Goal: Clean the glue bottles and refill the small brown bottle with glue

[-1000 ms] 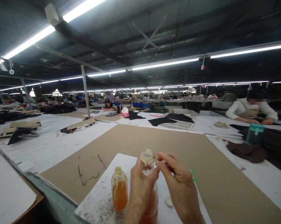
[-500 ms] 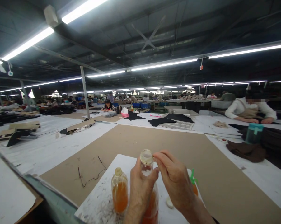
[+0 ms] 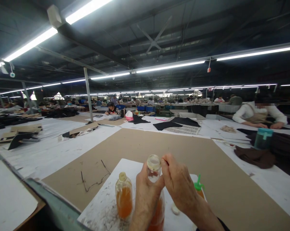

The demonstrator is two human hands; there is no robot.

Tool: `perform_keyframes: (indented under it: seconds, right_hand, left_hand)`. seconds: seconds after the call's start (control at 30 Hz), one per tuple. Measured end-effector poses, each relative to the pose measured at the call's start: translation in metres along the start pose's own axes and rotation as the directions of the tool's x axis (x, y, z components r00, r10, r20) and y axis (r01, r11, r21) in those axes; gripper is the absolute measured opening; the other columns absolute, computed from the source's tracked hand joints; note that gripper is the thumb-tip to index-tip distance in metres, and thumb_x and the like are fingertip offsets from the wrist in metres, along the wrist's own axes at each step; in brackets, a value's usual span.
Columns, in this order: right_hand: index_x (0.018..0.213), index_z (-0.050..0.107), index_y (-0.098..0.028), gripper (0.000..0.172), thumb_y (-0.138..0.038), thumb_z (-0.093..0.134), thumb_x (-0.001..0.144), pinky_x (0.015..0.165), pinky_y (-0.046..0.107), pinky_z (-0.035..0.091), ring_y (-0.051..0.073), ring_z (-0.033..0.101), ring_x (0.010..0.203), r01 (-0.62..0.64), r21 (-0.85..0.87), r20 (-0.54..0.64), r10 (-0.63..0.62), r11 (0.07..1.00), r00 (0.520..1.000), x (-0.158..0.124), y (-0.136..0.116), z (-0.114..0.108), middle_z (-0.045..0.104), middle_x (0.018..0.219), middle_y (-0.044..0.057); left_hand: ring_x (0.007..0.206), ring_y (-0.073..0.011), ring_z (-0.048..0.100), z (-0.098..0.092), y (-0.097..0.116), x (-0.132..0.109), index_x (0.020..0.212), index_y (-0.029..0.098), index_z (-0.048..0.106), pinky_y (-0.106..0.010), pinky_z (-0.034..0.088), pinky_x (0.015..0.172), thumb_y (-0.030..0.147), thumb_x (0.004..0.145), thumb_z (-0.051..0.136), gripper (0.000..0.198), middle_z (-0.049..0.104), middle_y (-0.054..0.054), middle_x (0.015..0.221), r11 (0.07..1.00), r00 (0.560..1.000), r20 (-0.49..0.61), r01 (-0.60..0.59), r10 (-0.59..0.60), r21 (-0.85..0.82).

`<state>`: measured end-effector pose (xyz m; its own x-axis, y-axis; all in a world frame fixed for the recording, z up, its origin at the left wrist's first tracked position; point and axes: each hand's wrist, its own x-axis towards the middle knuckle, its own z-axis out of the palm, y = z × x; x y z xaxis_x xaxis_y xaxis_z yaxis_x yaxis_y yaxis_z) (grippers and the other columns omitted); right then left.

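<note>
My left hand (image 3: pixel 147 195) is wrapped round a clear bottle of orange liquid (image 3: pixel 155 208), held upright over a white board (image 3: pixel 106 199). The bottle's open neck (image 3: pixel 153 163) shows above my fingers. My right hand (image 3: pixel 180 186) is closed in a pinch right beside the neck; what it pinches is too small to make out. A second, smaller bottle of orange liquid (image 3: pixel 123 197) stands on the board to the left. A bottle with a green nozzle (image 3: pixel 198 187) stands behind my right hand. A small white cap (image 3: pixel 175 210) lies on the board.
The board lies on a brown cardboard sheet (image 3: pixel 145 144) on a long white table. A thin black cord (image 3: pixel 94 179) lies at its left. At the right are a teal cup (image 3: pixel 262 138) and brown fabric (image 3: pixel 254 157). A person in white (image 3: pixel 258 114) leans over the table far right.
My right hand has drawn in closer to the bottle's neck and closed tighter. The bottle with the green nozzle shows more from behind it. The left hand has kept its hold.
</note>
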<state>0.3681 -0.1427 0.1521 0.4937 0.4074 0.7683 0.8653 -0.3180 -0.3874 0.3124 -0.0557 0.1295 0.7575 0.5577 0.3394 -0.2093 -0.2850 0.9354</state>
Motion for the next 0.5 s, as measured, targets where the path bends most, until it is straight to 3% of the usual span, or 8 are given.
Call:
perform_keyframes:
  seconds: [0.1, 0.2, 0.27, 0.33, 0.4, 0.43, 0.5]
  right_hand:
    - [0.069, 0.039, -0.023, 0.026, -0.031, 0.035, 0.093, 0.052, 0.024, 0.036, 0.013, 0.049, 0.055, -0.276, 0.242, 0.122, 0.253, 0.93, 0.96, -0.002, -0.009, -0.006, 0.048, 0.06, -0.004]
    - [0.068, 0.041, -0.022, 0.028, -0.034, 0.037, 0.093, 0.05, 0.021, 0.038, 0.012, 0.049, 0.056, -0.396, 0.378, 0.223, 0.333, 0.837, 0.916, -0.006, -0.013, -0.01, 0.049, 0.06, -0.005]
    - [0.071, 0.049, -0.022, 0.026, -0.033, 0.039, 0.093, 0.052, 0.021, 0.04, 0.012, 0.053, 0.057, -0.314, 0.342, 0.143, 0.281, 0.886, 0.949, -0.01, -0.011, -0.01, 0.055, 0.062, -0.003]
    - [0.08, 0.059, -0.021, 0.022, -0.031, 0.043, 0.091, 0.059, 0.023, 0.043, 0.014, 0.059, 0.063, -0.164, 0.24, -0.023, 0.174, 0.957, 0.984, -0.014, -0.005, -0.007, 0.065, 0.071, 0.0]
    - [0.088, 0.065, -0.02, 0.02, -0.029, 0.048, 0.089, 0.065, 0.026, 0.046, 0.017, 0.064, 0.072, -0.066, 0.175, -0.162, 0.095, 0.982, 0.982, -0.017, 0.001, -0.004, 0.07, 0.083, 0.004]
    - [0.091, 0.067, -0.02, 0.02, -0.029, 0.05, 0.087, 0.065, 0.026, 0.048, 0.018, 0.065, 0.072, -0.071, 0.188, -0.214, 0.112, 0.98, 0.97, -0.019, 0.003, -0.005, 0.071, 0.084, 0.005]
    - [0.099, 0.067, -0.018, 0.024, -0.033, 0.051, 0.087, 0.055, 0.026, 0.048, 0.017, 0.062, 0.06, -0.178, 0.298, -0.288, 0.266, 0.938, 0.92, -0.02, 0.005, -0.008, 0.071, 0.08, 0.006]
  left_hand:
    - [0.075, -0.0187, 0.057, -0.001, 0.003, -0.002, 0.086, 0.018, 0.06, -0.023, 0.041, 0.064, 0.028, 0.071, 0.065, 0.019, 0.064, -0.001, 0.075, 1.0, 1.0, 0.014, 0.009, -0.009, -0.006]
    - [0.074, -0.0181, 0.057, -0.002, 0.003, -0.002, 0.085, 0.018, 0.059, -0.023, 0.041, 0.064, 0.028, 0.073, 0.063, 0.015, 0.065, -0.001, 0.077, 1.0, 1.0, 0.022, 0.009, -0.009, -0.014]
    - [0.073, -0.0179, 0.057, -0.002, 0.002, -0.001, 0.083, 0.018, 0.059, -0.023, 0.041, 0.064, 0.027, 0.073, 0.063, 0.014, 0.065, -0.001, 0.076, 1.0, 1.0, 0.017, 0.008, -0.008, -0.003]
    - [0.073, -0.0181, 0.057, -0.002, 0.0, 0.0, 0.082, 0.018, 0.059, -0.024, 0.041, 0.065, 0.026, 0.071, 0.065, 0.015, 0.063, 0.0, 0.074, 0.999, 1.0, -0.002, 0.007, -0.007, 0.031]
    - [0.073, -0.0183, 0.056, -0.001, -0.001, 0.001, 0.081, 0.017, 0.058, -0.025, 0.041, 0.065, 0.025, 0.07, 0.066, 0.016, 0.063, 0.0, 0.073, 0.998, 1.0, -0.008, 0.004, -0.003, 0.056]
    - [0.072, -0.0183, 0.056, -0.001, -0.001, 0.0, 0.08, 0.017, 0.058, -0.025, 0.041, 0.065, 0.025, 0.07, 0.066, 0.015, 0.062, 0.0, 0.073, 0.998, 1.0, -0.007, 0.004, -0.004, 0.059]
    - [0.07, -0.0181, 0.056, -0.001, -0.002, 0.0, 0.079, 0.017, 0.057, -0.025, 0.041, 0.065, 0.025, 0.07, 0.065, 0.014, 0.062, 0.0, 0.072, 0.998, 1.0, -0.014, 0.009, -0.008, 0.061]
